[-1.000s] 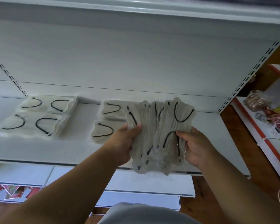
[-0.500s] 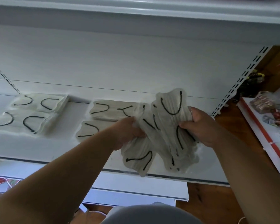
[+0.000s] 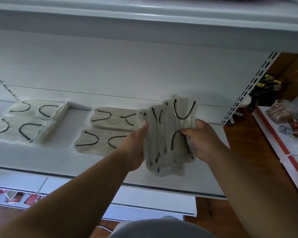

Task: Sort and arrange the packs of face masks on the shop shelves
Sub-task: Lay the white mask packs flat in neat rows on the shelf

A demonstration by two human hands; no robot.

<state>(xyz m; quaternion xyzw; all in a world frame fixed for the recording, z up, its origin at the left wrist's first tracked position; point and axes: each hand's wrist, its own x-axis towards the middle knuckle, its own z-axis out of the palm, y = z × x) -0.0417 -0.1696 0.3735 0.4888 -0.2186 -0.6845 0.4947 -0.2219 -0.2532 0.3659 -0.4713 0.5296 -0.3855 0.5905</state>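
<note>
You hold a fanned bundle of mask packs (image 3: 170, 134) in both hands, just above the front half of the white shelf (image 3: 41, 157). Your left hand (image 3: 136, 143) grips the bundle's left edge, thumb up along the side, fingers hidden behind the packs. Your right hand (image 3: 201, 140) clamps the bundle's right edge, fingers curled over the front of the top pack and thumb at the upper corner. The packs in the bundle are clear, with pale masks and black ear loops showing through; they overlap unevenly, their lower ends hanging toward the shelf's front lip.

On the shelf, just left of the bundle, lies a middle stack of packs (image 3: 107, 133): two flat piles, one behind the other, and the bundle covers their right ends. Further left along the shelf, well apart from the middle stack, sits a left stack of packs (image 3: 29, 121), also two piles, against the back panel.

Right of the shelf, past its slotted upright (image 3: 248, 90), a red-edged counter (image 3: 282, 152) carries packaged goods (image 3: 280, 110). Below the shelf, a lower shelf shows red and white packets (image 3: 14, 196).
</note>
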